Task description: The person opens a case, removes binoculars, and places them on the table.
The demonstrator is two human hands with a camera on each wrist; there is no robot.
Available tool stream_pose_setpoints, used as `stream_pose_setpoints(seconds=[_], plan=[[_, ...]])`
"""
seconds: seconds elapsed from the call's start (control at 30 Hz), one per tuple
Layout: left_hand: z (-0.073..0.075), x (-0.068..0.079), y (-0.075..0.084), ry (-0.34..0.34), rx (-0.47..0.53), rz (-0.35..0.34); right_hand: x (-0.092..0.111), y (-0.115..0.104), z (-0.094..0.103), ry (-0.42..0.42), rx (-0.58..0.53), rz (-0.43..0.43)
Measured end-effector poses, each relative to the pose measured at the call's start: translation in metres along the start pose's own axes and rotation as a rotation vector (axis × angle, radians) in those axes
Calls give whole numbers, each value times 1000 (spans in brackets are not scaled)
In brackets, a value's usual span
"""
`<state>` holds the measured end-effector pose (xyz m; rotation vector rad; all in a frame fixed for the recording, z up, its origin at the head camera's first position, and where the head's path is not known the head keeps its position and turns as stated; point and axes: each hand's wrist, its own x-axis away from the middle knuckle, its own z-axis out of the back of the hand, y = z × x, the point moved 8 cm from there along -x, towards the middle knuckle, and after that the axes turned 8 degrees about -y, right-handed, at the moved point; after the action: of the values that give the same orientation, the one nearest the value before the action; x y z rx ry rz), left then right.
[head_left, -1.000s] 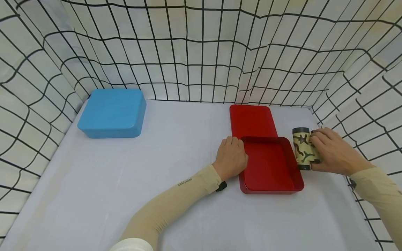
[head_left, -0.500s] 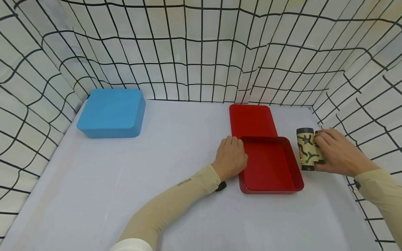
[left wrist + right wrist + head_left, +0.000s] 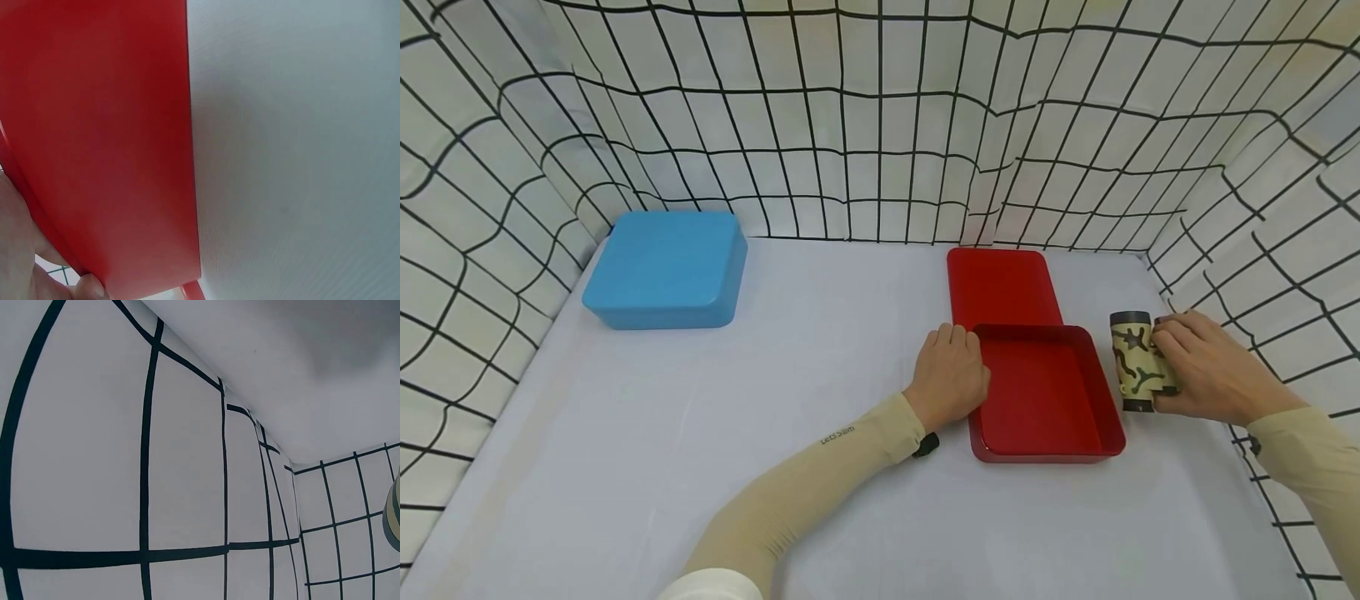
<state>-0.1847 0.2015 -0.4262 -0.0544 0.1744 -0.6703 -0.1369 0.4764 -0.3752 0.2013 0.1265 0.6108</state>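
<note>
Camouflage-patterned binoculars [image 3: 1135, 358] with black ends are beside the right wall of an open red box [image 3: 1045, 400]. My right hand [image 3: 1206, 367] grips them by the right barrel, which its fingers partly cover. Only a sliver of the binoculars [image 3: 394, 515] enters the right wrist view, at its right edge. At the box's left rim, my left hand [image 3: 951, 375] holds the wall with curled fingers. In the left wrist view, fingertips [image 3: 90, 286] bend over the edge of the red wall [image 3: 119, 144]. The inside of the box shows a bare red floor.
A red lid [image 3: 1003, 287] lies flat behind the box, touching or tucked against its back edge. A blue box [image 3: 666, 271] sits at the back left of the white table [image 3: 625, 467]. White walls with a black grid [image 3: 880, 125] enclose the back and both sides.
My right hand and the binoculars have shifted right, away from the red box wall, then slightly toward the front. The left hand stays on the box rim.
</note>
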Motion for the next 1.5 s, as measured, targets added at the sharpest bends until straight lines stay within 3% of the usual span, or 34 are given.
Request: stream_pose_setpoints(seconds=[0.6, 1.23, 1.5], plan=[[8, 2, -5, 58, -13, 7, -2, -3, -19, -66, -20, -11], [1, 2, -3, 19, 25, -6, 5, -9, -40, -157, -51, -57], [1, 3, -2, 24, 13, -3, 4, -10, -44, -146, -51, -38]])
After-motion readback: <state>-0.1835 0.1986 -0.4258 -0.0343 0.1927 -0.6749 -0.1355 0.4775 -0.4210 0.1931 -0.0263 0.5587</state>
